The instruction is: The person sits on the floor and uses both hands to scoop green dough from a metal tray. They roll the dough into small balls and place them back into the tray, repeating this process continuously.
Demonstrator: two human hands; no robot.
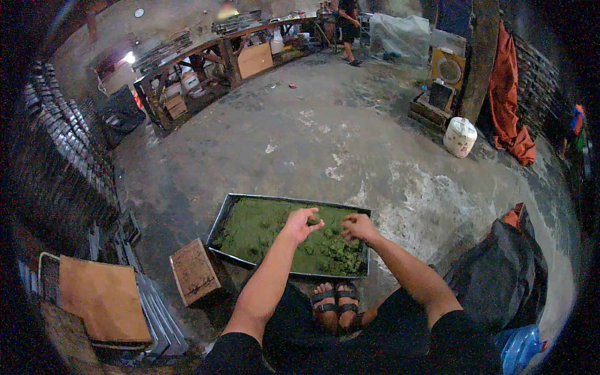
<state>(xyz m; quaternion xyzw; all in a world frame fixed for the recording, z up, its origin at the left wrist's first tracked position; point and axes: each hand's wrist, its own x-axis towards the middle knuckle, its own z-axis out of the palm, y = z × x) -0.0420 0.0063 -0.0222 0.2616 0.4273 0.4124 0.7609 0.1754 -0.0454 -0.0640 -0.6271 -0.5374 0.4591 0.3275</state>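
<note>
A shallow rectangular metal tray (250,262) lies on the floor in front of my feet. Moist-looking green crumbly material (256,225) fills it, fairly level at the left and lumpy at the lower right. Over the tray's middle is my left hand (302,226), its thumb and fingers spread with green showing between them. My right hand (359,227) hovers at the tray's right side with fingers bent down. Motion smears those fingertips, so whether they hold any of the green material is unclear.
A wooden box or stool (195,270) stands left of the tray, near a folding chair (103,300). Dark sheeting (500,269) and a blue water bottle (522,350) lie at the right. Farther off are a white bucket (460,137), a workbench (228,59) and another person (348,28).
</note>
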